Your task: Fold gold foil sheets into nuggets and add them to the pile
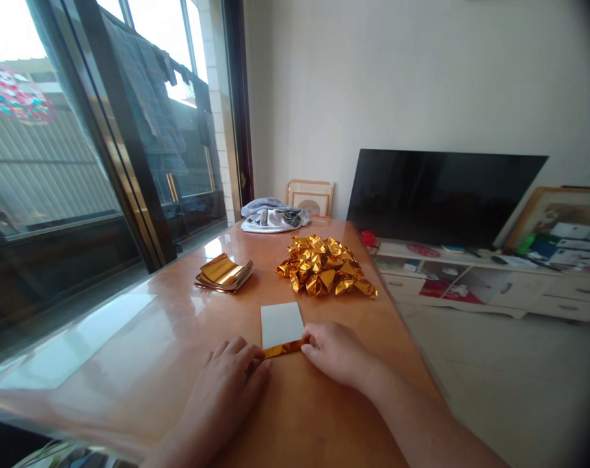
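A small sheet of foil paper (pixel 281 323) lies white side up on the wooden table (pixel 143 351), its near edge folded over into a narrow gold strip. My left hand (pixel 227 383) presses flat on the left end of that fold. My right hand (pixel 336 354) pinches the fold's right end. Beyond the sheet lies a pile of folded gold foil pieces (pixel 324 265). A stack of flat gold foil sheets (pixel 223 272) rests to the left of the pile.
A bundle of grey and white cloth (pixel 273 216) lies at the table's far end, before a wooden frame (pixel 309 195). A glass sliding door (pixel 80 162) runs along the left. A black television (pixel 441 195) stands on a low white cabinet (pixel 494 286) to the right.
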`<state>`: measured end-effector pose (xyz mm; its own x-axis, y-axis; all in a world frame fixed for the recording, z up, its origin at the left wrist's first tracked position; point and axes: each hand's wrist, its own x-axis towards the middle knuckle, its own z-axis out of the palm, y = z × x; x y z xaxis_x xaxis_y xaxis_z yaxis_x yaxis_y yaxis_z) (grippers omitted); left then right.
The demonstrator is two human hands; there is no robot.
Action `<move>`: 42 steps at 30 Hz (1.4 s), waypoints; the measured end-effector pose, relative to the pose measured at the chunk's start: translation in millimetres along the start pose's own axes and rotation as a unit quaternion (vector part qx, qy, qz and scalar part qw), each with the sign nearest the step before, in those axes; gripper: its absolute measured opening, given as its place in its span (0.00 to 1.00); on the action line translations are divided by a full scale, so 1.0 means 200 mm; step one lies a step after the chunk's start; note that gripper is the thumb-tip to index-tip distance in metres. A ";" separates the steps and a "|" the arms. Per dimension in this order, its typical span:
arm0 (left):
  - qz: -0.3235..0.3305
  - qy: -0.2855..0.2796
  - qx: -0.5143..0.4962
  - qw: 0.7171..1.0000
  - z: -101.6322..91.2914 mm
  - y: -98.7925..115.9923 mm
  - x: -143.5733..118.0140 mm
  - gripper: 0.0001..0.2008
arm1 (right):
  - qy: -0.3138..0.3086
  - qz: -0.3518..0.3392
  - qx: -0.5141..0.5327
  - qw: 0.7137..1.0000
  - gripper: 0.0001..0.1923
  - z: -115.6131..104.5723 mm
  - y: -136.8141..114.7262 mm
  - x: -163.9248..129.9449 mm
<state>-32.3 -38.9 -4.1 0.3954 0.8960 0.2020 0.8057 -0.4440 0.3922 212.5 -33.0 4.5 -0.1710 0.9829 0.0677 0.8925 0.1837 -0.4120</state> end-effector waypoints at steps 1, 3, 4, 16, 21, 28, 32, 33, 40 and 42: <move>0.003 0.008 -0.012 1.000 0.01 -0.02 0.00 0.12 | 0.002 0.001 0.022 1.000 0.06 0.00 0.01 0.00; 0.000 0.031 -0.041 0.999 0.03 -0.04 0.01 0.12 | 0.011 0.000 0.067 0.998 0.06 0.02 0.01 0.01; -0.008 0.044 -0.059 0.997 0.04 -0.05 0.01 0.12 | 0.018 0.001 0.091 0.996 0.06 0.02 0.02 0.01; -0.148 0.045 -0.518 0.841 0.03 0.09 0.06 0.19 | -0.004 -0.064 0.357 0.932 0.09 0.02 -0.06 0.00; -0.140 0.085 -0.565 0.809 0.08 0.10 0.10 0.18 | -0.017 -0.064 0.337 0.939 0.07 0.05 -0.07 -0.01; -0.036 0.168 -0.231 0.958 0.00 0.09 0.10 0.06 | 0.087 -0.077 0.245 0.963 0.05 0.02 -0.07 -0.01; 0.049 0.168 0.056 0.983 -0.05 0.11 0.09 0.09 | 0.151 -0.116 0.169 0.967 0.11 -0.01 -0.10 -0.03; 0.069 0.148 0.087 0.983 -0.05 0.12 0.09 0.10 | 0.162 -0.128 0.144 0.968 0.14 -0.01 -0.10 -0.04; 0.120 0.020 0.079 0.989 0.01 0.18 0.10 0.11 | 0.073 -0.145 -0.005 0.987 0.05 0.01 -0.11 -0.04; 0.116 0.011 0.046 0.992 0.03 0.16 0.09 0.08 | 0.045 -0.144 -0.029 0.988 0.03 0.01 -0.09 -0.04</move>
<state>3.9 -36.9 7.5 0.5659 0.7692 0.2970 0.7315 -0.6345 0.2496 196.2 -44.1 10.1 -0.3857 0.8866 0.2551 0.8355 0.4530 -0.3111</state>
